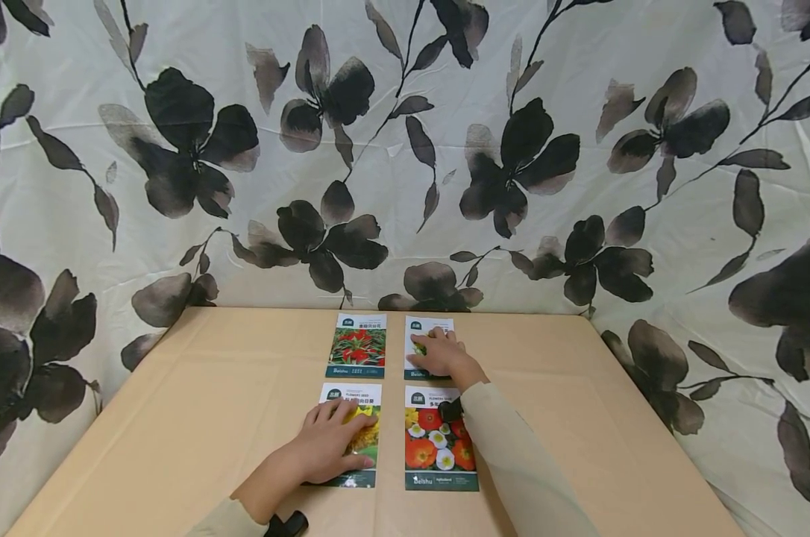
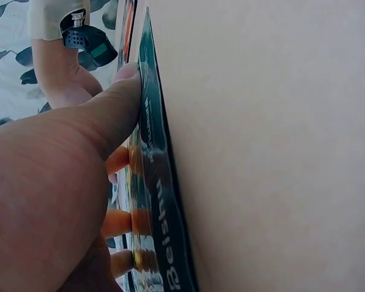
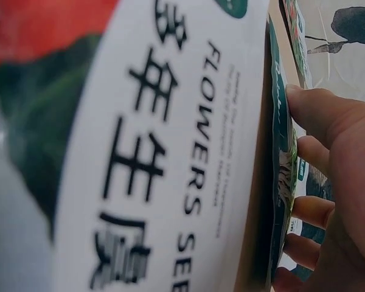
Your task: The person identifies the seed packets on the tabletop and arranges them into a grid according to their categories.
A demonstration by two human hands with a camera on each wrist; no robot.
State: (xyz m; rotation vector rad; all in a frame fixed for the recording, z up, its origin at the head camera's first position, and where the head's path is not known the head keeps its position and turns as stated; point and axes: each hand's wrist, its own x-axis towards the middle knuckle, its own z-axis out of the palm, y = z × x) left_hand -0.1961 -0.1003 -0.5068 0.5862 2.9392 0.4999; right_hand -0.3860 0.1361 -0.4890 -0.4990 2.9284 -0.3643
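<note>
Flower seed packets lie in two rows on the table. My left hand (image 1: 327, 440) rests with spread fingers on the near-left packet with yellow flowers (image 1: 367, 444); in the left wrist view, its thumb (image 2: 118, 100) touches the dark green bottom band. At the far right, my right hand (image 1: 438, 352) rests its fingertips on another packet (image 1: 415, 325), covering most of its picture. Beneath the right wrist is the near-right packet of red, orange and white flowers (image 1: 438, 447), whose lettering fills much of the right wrist view. The red-flower packet (image 1: 356, 347) lies untouched at far left.
The table (image 1: 244, 388) has a light wood-coloured top. Its back edge meets a hanging white cloth (image 1: 405, 179) printed with dark flowers, which also shows along both sides. A dark wrist camera (image 1: 450, 410) on the right arm hangs over the near-right packet.
</note>
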